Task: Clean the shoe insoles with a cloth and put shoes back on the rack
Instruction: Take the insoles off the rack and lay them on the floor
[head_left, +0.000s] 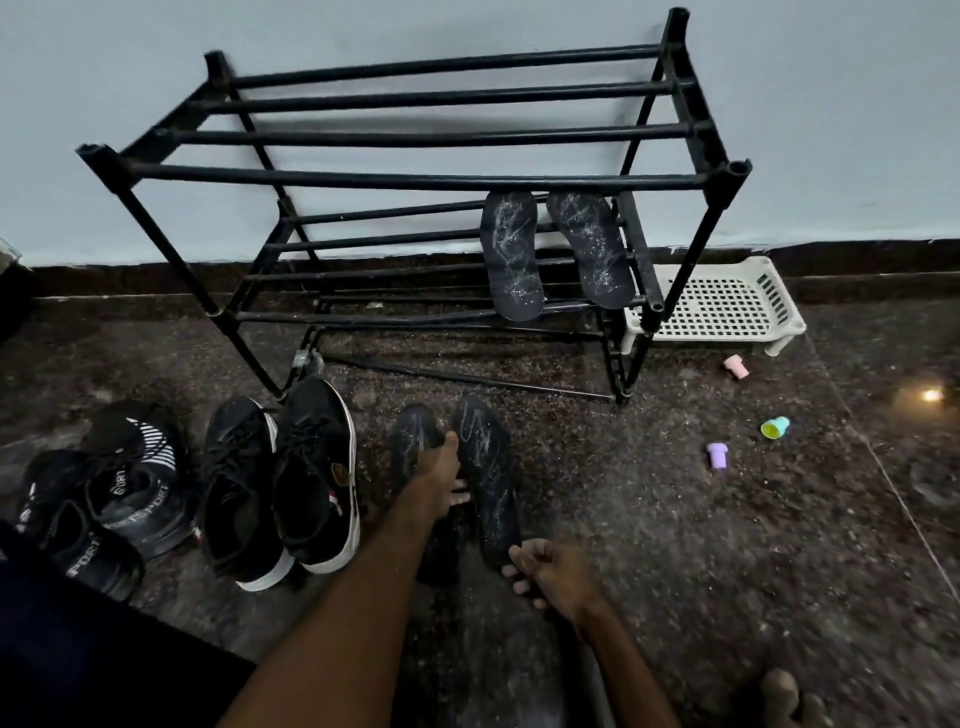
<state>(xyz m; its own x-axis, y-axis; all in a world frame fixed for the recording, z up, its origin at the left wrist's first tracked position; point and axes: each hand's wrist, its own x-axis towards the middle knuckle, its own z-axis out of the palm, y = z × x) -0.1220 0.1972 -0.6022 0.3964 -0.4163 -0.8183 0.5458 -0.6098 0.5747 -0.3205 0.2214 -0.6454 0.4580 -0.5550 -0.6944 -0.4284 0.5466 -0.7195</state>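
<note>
Two dark insoles lie on the floor before me: the left insole (413, 431) and the right insole (488, 467), both scuffed with pale marks. My left hand (441, 478) grips them at the middle, thumb on top between the two. My right hand (545, 571) holds the heel end of the right insole, fingers curled under it. Two more dusty insoles (550, 249) lean on the middle shelf of the black shoe rack (415, 182). A black pair with white soles (280, 483) and a black sport pair (93, 499) stand on the floor at left. No cloth is visible.
A white perforated plastic tray (722, 306) lies on the floor right of the rack by the wall. Small plastic pieces are scattered at right: pink (736, 366), teal (775, 427), purple (717, 455). Dark speckled floor lies all around. A toe shows at bottom right.
</note>
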